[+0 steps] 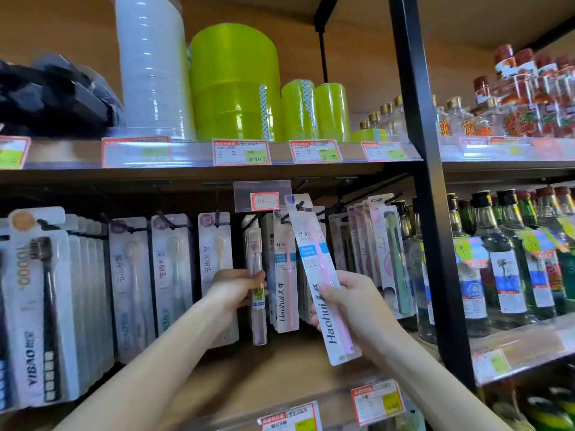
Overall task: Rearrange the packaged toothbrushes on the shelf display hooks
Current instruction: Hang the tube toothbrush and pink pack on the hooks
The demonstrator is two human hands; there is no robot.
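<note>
Honestly, the Haohui toothbrush pack was gripped mid-card by the right hand, tilted off its hook; a clear tube was clasped left. Light, bendy stuff, probably.

Tilted pink Haohui toothbrush pack; clear toothbrush tube upright

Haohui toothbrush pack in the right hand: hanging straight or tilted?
Tilted. The Haohui pack leans top-left to bottom-right in the right hand, while the packs on the hooks hang vertical.

Glossy plastic toothbrush pack, wooden shelf
</note>
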